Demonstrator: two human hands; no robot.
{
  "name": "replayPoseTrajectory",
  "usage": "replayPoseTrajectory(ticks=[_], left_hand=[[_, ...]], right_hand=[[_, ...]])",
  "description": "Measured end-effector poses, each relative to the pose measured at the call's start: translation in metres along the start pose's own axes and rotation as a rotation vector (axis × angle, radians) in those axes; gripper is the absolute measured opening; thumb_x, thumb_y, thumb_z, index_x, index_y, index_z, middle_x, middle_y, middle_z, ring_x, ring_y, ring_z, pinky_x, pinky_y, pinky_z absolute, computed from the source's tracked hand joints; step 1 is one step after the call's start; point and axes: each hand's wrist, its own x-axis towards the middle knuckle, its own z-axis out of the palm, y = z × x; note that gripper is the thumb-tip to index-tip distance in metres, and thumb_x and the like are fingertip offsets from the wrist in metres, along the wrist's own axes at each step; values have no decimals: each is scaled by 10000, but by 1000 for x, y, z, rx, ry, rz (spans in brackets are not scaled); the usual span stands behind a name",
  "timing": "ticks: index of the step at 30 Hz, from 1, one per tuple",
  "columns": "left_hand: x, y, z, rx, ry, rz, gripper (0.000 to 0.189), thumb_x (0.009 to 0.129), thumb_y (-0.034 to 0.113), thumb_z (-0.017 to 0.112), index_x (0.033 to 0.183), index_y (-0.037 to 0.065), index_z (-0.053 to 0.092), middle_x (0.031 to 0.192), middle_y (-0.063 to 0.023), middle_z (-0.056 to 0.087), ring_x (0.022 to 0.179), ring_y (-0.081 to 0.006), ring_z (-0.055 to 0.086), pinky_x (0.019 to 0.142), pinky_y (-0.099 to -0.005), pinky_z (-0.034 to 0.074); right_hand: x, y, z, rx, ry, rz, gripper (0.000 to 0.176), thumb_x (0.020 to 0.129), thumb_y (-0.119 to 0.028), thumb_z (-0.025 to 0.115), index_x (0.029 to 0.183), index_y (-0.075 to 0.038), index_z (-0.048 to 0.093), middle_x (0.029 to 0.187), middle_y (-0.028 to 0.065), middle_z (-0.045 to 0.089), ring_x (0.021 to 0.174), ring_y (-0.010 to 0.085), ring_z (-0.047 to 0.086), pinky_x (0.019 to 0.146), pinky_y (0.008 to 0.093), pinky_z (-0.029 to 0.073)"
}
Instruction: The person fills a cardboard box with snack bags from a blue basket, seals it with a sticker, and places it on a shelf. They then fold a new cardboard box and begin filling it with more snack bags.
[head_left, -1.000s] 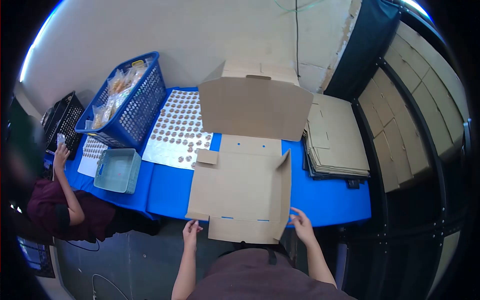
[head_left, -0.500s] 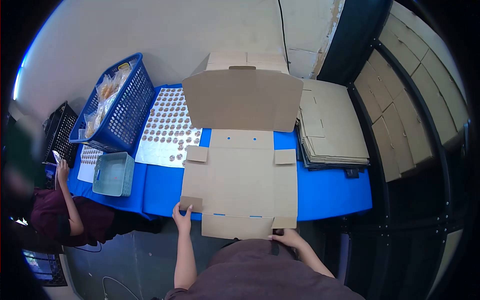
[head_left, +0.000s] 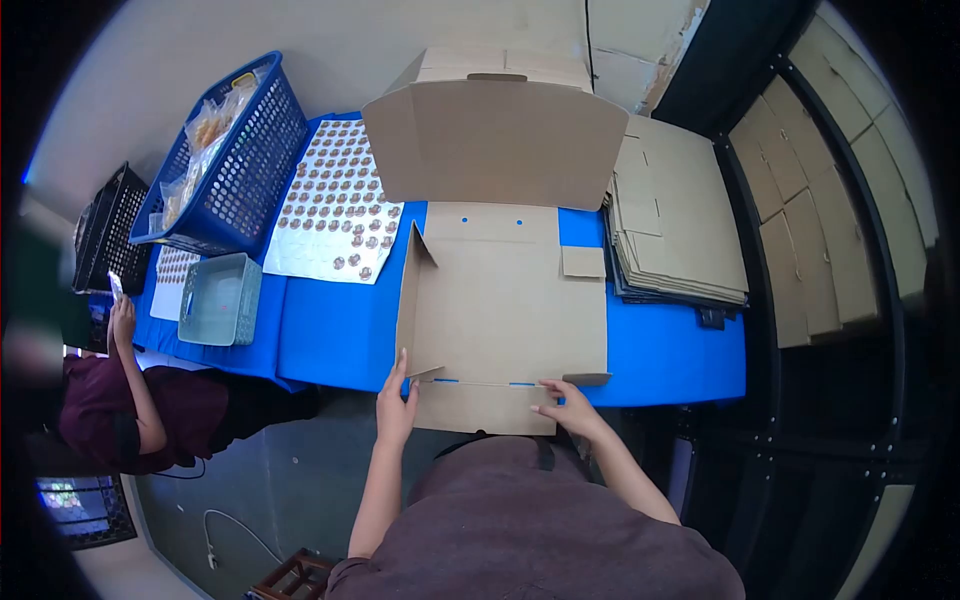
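A flat-cut cardboard box (head_left: 510, 300) lies unfolded on the blue-covered table, its left side panel (head_left: 409, 300) standing up. Both left corner tabs are bent inward. My left hand (head_left: 396, 405) grips the front left corner, fingers along the raised panel and thumb by the front tab. At the right end of the front flap (head_left: 480, 408), my right hand (head_left: 570, 408) touches the cardboard with thumb and index finger apart. Near it, the front right tab (head_left: 586, 379) is tilted up, while the back right tab (head_left: 583, 262) lies flatter.
Behind stands an open cardboard box (head_left: 500, 140). Flattened cartons (head_left: 685, 200) are stacked at right. To the left are a sheet of round items (head_left: 335, 205), a blue basket (head_left: 240, 160) of bags, a green tray (head_left: 220, 300) and a co-worker (head_left: 120, 400).
The left side panel has been folded up, with its tabs turned in. My left hand moved right with it. My right hand shifted up onto the front flap, and the front right tab rose.
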Motion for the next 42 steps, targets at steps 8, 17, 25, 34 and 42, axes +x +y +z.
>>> replayPoseTrajectory(ticks=[8,17,25,34,42], left_hand=[[-1,2,-6,2,-16,112,617,897,15,500,1455,167,286,1365,-198,453,1262,-365,431,1012,-393,378],[13,-12,-20,-68,-217,-29,497,1018,390,225,1423,133,354,1392,-215,412,1312,-352,364,1072,-379,311],[17,-13,-41,-690,-598,-298,956,814,767,0,1423,131,371,1474,-134,314,1389,-310,222,1142,-402,161],[-10,0,-6,-162,-176,144,538,735,68,741,1240,135,569,1531,-187,132,1397,-361,191,1114,-405,265],[-6,16,1,38,-122,404,305,729,-26,652,965,157,715,1499,-218,216,1382,-368,238,1112,-423,280]], right_hand=[[-16,-15,21,-494,45,-152,832,640,-253,812,1354,-85,418,1280,182,407,1192,380,348,1033,427,336],[2,-45,1,-345,-200,130,308,690,-202,794,910,-35,658,937,136,569,852,241,523,716,334,441],[-53,-105,-14,-251,223,-421,106,787,-83,697,821,4,648,768,131,499,694,269,515,642,343,436],[-57,-120,-59,-224,365,-437,108,860,-84,619,830,-13,695,756,115,589,756,194,570,680,306,480],[-20,-13,-99,99,689,-194,470,981,-425,410,1246,-56,531,1248,113,486,1051,179,520,765,315,483]])
